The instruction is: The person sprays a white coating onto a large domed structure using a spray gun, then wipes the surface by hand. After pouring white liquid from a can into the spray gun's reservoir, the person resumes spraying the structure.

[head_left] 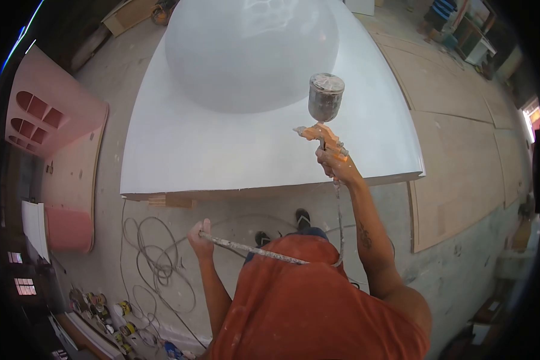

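Note:
My right hand point(337, 168) is wrapped round the handle of an orange spray gun point(321, 133), its nozzle pointing left. A paint-smeared metal cup point(326, 99) sits on top of the gun. Below the grip, a spattered air hose point(340, 210) hangs down towards my waist. My left hand point(199, 235) is closed on another stretch of this hose point(252, 249), which runs across in front of my shirt. Beyond the gun lies a broad white panel point(234, 153) with a large glossy white dome point(252, 60) rising from it.
Coiled hose point(159, 258) lies on the concrete floor at left. A pink cabinet piece point(60, 126) stands farther left, and several cans point(126, 328) sit at lower left. Flat brown boards point(456, 162) cover floor at right. Another person point(441, 12) is at the back right.

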`<state>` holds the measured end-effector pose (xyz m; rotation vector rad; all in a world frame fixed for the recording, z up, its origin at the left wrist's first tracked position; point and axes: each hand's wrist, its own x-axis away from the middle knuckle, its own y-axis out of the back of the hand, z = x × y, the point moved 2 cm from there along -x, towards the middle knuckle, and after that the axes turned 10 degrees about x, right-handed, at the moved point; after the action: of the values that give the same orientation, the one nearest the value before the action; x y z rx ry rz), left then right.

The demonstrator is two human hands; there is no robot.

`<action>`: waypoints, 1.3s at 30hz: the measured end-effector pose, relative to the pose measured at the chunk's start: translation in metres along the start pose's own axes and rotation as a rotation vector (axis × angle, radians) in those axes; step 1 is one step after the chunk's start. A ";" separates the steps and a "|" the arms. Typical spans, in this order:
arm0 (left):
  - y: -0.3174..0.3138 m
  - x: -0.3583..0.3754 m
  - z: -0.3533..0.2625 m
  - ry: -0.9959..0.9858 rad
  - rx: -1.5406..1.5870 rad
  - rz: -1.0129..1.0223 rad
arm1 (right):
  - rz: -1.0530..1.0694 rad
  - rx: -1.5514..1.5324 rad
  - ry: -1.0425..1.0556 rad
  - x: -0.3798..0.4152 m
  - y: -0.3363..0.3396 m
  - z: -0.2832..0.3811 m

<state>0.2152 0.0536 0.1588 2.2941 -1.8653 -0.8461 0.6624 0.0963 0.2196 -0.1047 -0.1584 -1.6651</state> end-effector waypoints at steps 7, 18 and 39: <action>0.002 -0.001 0.004 0.046 0.020 0.019 | -0.229 0.323 -0.094 -0.006 0.023 -0.021; -0.047 -0.002 -0.015 -0.107 -0.011 -0.115 | -0.624 0.230 -0.041 -0.094 0.162 0.002; 0.011 -0.001 -0.019 0.063 0.024 -0.066 | -0.027 0.052 -0.085 -0.019 -0.036 -0.021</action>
<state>0.2138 0.0463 0.1791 2.3787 -1.7936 -0.7540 0.6291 0.1150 0.1943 -0.1349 -0.2678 -1.6831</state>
